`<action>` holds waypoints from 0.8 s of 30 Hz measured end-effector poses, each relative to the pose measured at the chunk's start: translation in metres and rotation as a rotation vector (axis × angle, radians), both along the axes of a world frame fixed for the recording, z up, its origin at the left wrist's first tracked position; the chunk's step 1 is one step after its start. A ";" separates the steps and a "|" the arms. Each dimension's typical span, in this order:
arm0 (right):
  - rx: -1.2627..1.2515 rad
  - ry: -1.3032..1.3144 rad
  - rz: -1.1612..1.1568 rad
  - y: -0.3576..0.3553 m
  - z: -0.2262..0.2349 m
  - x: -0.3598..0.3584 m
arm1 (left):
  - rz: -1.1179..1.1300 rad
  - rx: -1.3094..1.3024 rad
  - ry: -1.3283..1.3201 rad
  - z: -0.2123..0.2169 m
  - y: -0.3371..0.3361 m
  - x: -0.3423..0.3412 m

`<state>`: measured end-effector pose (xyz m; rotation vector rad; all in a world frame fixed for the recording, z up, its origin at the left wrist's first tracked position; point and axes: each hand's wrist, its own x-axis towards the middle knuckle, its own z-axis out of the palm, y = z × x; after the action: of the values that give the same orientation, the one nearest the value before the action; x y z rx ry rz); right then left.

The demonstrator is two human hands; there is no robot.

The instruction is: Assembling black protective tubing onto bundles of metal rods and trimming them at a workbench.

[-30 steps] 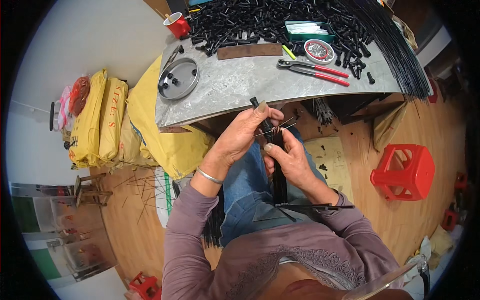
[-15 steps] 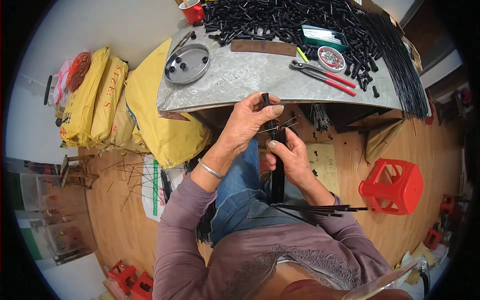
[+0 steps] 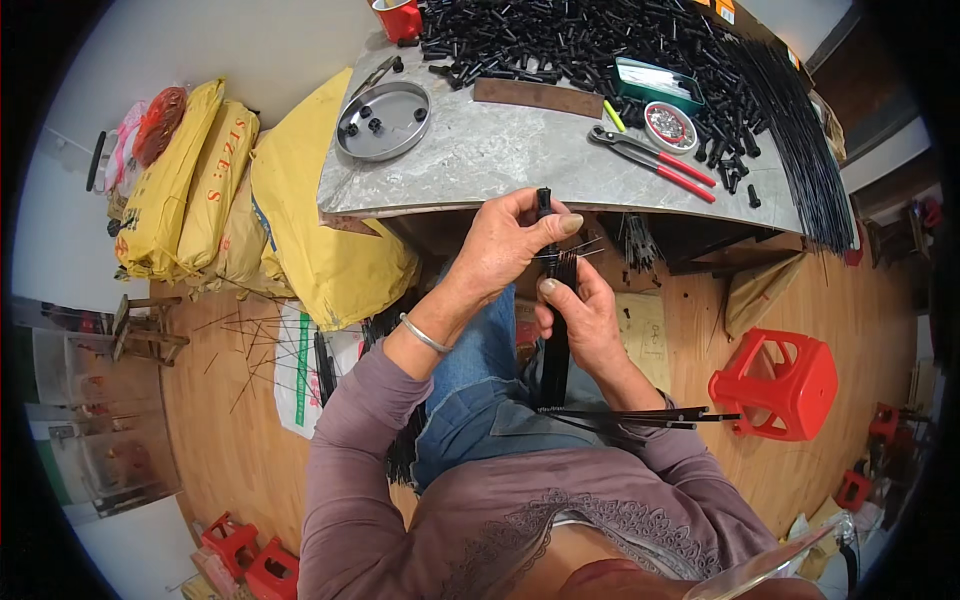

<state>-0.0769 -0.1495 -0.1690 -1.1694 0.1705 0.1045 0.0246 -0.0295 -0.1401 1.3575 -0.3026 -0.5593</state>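
Observation:
Between the thumb and fingers of my left hand (image 3: 508, 240) is a short black plastic fitting (image 3: 544, 200), held upright just off the table's front edge. My right hand (image 3: 583, 312) is closed round the upper part of a bundle of black rods (image 3: 555, 365), which runs down over my lap. Thin tips poke out of the bundle's top beside the fitting, and a few fine wires (image 3: 585, 246) cross there. Whether fitting and rods touch is hidden by my fingers. More black rods (image 3: 650, 416) lie across my lap, passing by my right forearm.
Black fittings (image 3: 560, 40) are heaped on the grey table (image 3: 480, 160). On it also are a round metal tray (image 3: 385, 150), red-handled cutters (image 3: 655, 163), a green box (image 3: 658, 85) and long black rods (image 3: 800, 150). Yellow sacks (image 3: 330, 220) stand left; a red stool (image 3: 790, 385) stands right.
The view has shifted slightly, so the table sits a little farther right. Both hands keep their holds, with barely any movement relative to each other.

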 end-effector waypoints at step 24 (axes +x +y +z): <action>-0.130 -0.287 -0.092 -0.014 -0.015 0.003 | 0.050 0.023 0.035 0.001 0.009 -0.040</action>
<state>-0.0738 -0.1636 -0.1840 -1.2898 -0.0231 -0.1572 -0.0152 -0.0205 -0.1392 1.3722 -0.2333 -0.5457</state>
